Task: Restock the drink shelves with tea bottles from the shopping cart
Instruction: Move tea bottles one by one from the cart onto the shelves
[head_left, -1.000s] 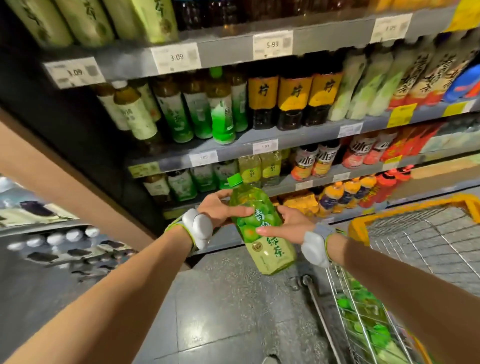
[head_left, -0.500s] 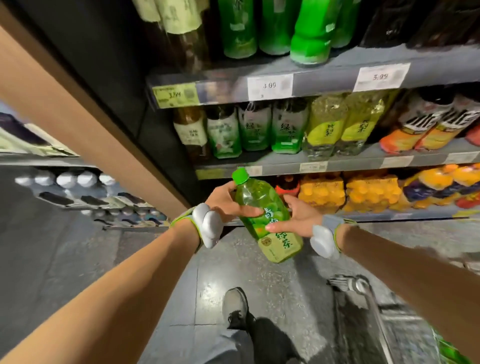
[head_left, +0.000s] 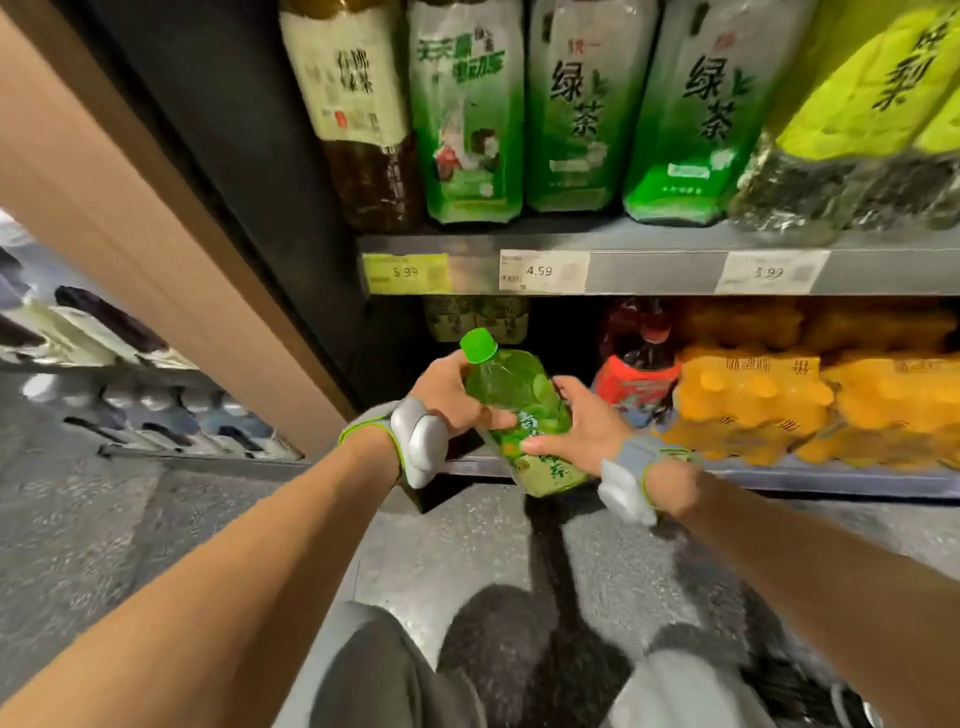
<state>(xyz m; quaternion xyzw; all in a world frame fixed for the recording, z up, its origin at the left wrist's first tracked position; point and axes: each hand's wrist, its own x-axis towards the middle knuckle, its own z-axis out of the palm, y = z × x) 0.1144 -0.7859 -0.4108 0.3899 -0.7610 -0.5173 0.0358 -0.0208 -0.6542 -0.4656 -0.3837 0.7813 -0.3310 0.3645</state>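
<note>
Left hand (head_left: 452, 395) wrapped on the neck, right hand (head_left: 582, 421) clamped on the label, we hold the tea bottle (head_left: 519, 410) tilted, cap at 11 o'clock, before the bottom shelf (head_left: 831, 480); we should level it into the dark gap left of the red bottle (head_left: 636, 364).
</note>
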